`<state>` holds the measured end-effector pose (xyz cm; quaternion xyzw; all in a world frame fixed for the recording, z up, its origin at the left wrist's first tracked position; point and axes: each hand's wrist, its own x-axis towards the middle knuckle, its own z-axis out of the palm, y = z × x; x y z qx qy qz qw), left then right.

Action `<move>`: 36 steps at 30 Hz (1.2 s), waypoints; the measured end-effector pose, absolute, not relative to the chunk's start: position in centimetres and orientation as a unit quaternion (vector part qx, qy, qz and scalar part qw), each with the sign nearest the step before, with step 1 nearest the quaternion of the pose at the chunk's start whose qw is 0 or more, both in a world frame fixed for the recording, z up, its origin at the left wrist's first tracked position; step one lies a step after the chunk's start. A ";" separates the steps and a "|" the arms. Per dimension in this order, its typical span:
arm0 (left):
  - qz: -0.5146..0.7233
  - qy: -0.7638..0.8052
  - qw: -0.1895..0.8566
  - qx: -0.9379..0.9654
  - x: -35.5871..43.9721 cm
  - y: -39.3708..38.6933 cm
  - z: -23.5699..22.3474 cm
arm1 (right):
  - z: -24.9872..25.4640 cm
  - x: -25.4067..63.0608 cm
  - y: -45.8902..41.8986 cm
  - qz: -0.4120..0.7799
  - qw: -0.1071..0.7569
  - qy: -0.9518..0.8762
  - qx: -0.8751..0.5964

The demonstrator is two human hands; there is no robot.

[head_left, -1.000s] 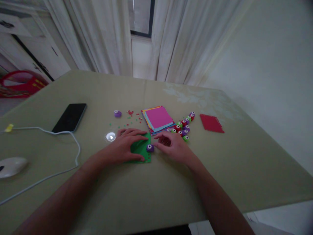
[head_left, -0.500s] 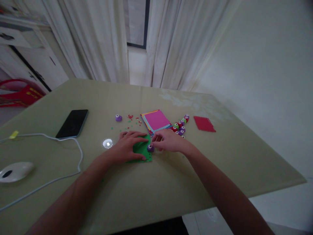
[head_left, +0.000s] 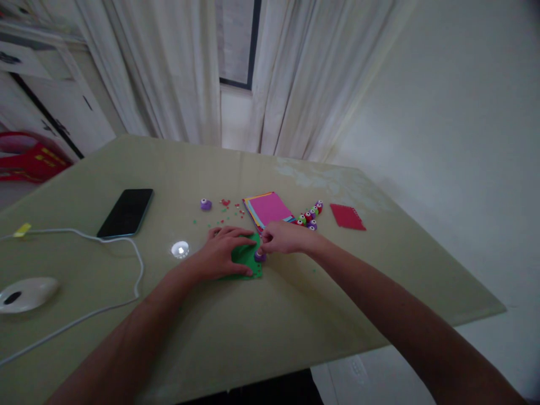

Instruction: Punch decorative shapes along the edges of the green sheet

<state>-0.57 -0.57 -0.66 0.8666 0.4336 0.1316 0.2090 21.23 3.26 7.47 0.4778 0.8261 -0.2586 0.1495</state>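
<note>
A sheet of green paper (head_left: 247,256) lies on the table, partly covered by my left hand (head_left: 225,251), which rests on it with fingers spread. Small holes show along its right edge. At that edge sits a purple craft punch (head_left: 260,257) with a white top. My right hand (head_left: 278,237) is closed, fingers curled, thumb pressing down on the punch. Beyond my hands is a stack of coloured paper (head_left: 272,210), pink on top. Several small red, green and purple punches (head_left: 311,214) stand in rows just past my right hand, which hides some of them.
Another purple punch (head_left: 206,205) stands beside scattered red and green paper bits (head_left: 225,202). A red paper (head_left: 347,216) with a punched edge lies to the right. On the left are a phone (head_left: 126,212), a white cable (head_left: 137,270) and a white mouse (head_left: 27,295).
My right hand has moved slightly left, its thumb coming down onto the top of the purple punch. My left hand stays on the green paper. The view has shifted a little.
</note>
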 end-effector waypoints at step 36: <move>0.136 0.443 0.236 0.854 -0.4 -0.8 0.1 | 3.1 24.5 -0.6 -0.353 -0.186 0.784 0.475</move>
